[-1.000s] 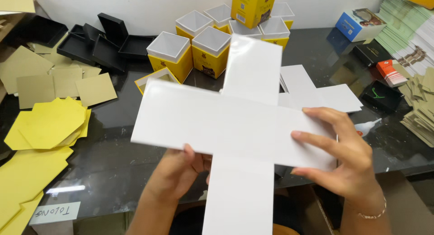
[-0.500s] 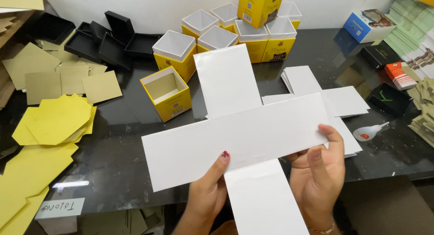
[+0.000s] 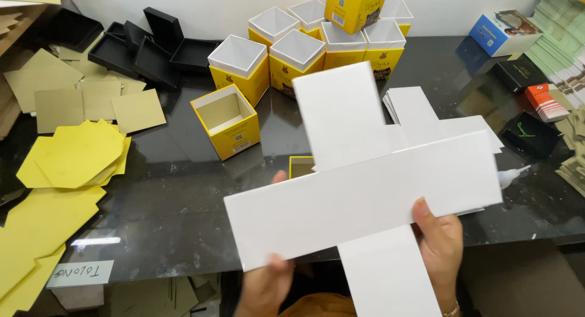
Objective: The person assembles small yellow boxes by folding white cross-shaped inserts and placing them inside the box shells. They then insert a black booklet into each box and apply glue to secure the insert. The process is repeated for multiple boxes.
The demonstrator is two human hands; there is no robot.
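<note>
A white cross-shaped card sheet (image 3: 365, 189) is held up over the near edge of the dark table (image 3: 170, 195). My left hand (image 3: 268, 286) grips its lower left edge, thumb on top. Along the lower right edge sits my right hand (image 3: 440, 247), its thumb on the sheet's face. The sheet tilts, right side higher. One open yellow box (image 3: 226, 121) stands alone left of the sheet. A small yellow box (image 3: 301, 166) peeks out from behind the sheet.
Several yellow boxes with white lining (image 3: 298, 49) cluster at the back. Black trays (image 3: 146, 46) lie back left. Yellow paper squares (image 3: 73, 155) and brown card squares (image 3: 79, 100) cover the left. More white cross sheets (image 3: 420, 110) lie behind. A glue bottle (image 3: 515, 174) rests on the right.
The white sheet has swung up and rightward, its right end rising. My left hand has slid to the lower left edge. Moving clear of the sheet has exposed the lone yellow box.
</note>
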